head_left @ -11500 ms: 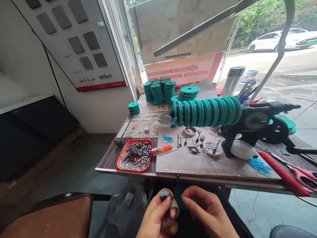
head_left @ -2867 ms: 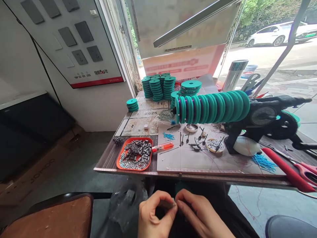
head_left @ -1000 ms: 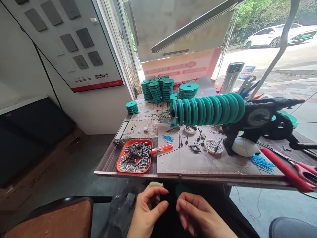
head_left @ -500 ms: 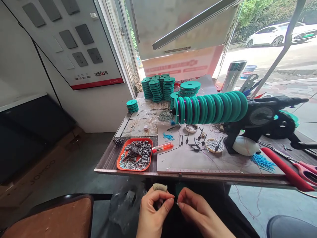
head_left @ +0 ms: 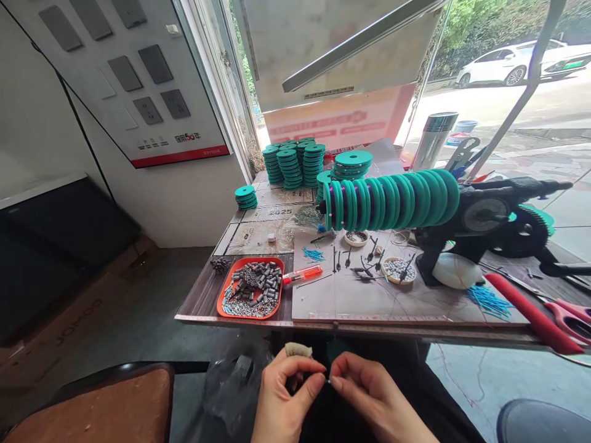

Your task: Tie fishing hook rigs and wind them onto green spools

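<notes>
In front of the table edge, low in the view, my left hand [head_left: 289,394] and my right hand [head_left: 364,391] meet fingertip to fingertip. Both are closed in a pinch. Between them shows a tiny pale speck, too small to name. A beige wrap [head_left: 298,349] covers one finger of the left hand. Just beyond the hands, an orange tray [head_left: 220,301] on the table holds dark metal cylinders [head_left: 258,280] and small silvery pieces. Right of it lies an orange-capped clear tube [head_left: 302,274].
A hand-cranked winder [head_left: 484,215] carries a row of green foam spools [head_left: 392,200]; more green spools [head_left: 289,169] are stacked behind. Small dishes [head_left: 399,271] of beads, blue sticks [head_left: 489,301], red-handled scissors [head_left: 570,317] and dark floats [head_left: 364,272] lie on the board. A brown stool [head_left: 101,406] stands left.
Almost nothing differs. Both hands stay pinched together at the same place, with only a very slight shift of fingers and of the camera view.
</notes>
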Available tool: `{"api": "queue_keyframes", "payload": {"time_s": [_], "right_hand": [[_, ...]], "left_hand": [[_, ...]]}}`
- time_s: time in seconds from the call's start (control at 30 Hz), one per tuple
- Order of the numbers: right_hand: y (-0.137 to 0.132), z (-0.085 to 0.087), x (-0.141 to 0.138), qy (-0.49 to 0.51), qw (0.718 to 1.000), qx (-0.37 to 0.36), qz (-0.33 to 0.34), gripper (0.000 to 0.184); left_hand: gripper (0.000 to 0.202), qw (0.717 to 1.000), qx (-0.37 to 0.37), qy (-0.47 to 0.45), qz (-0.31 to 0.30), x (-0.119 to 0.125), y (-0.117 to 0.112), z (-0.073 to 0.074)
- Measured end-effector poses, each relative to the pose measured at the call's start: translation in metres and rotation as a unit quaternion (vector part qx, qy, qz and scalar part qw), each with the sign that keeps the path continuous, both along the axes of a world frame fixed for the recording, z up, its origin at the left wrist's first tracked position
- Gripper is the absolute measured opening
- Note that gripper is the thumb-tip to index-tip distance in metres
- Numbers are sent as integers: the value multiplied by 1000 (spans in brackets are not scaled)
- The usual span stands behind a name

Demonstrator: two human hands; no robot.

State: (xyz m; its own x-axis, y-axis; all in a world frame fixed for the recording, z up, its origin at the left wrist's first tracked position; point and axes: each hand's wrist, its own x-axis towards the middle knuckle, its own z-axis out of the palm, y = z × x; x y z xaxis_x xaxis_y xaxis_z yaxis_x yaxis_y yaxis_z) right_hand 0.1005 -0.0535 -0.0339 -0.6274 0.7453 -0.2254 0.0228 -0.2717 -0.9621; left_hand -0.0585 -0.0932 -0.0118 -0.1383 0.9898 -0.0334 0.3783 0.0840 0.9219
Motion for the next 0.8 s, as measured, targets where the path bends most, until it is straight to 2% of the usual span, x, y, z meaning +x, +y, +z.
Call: {"api": "queue_keyframes", "payload": {"time_s": [0.2,0.4,0.67,0.8], "right_hand": [[1,4,-1,24,999,-31,-12,49],[0,1,1,18,1000,-24,4,47],[-1,-3,1,23,1000,-5,16,45],[-2,-4,1,20,1000,9,11,46]], "left_hand": [[17,997,41,61,-3,6,1,7],[18,988,63,131,-55,1,-5,1],[6,962,166,207,-69,3,-8,-2],[5,954,183,225,-75,0,-8,-1]]}}
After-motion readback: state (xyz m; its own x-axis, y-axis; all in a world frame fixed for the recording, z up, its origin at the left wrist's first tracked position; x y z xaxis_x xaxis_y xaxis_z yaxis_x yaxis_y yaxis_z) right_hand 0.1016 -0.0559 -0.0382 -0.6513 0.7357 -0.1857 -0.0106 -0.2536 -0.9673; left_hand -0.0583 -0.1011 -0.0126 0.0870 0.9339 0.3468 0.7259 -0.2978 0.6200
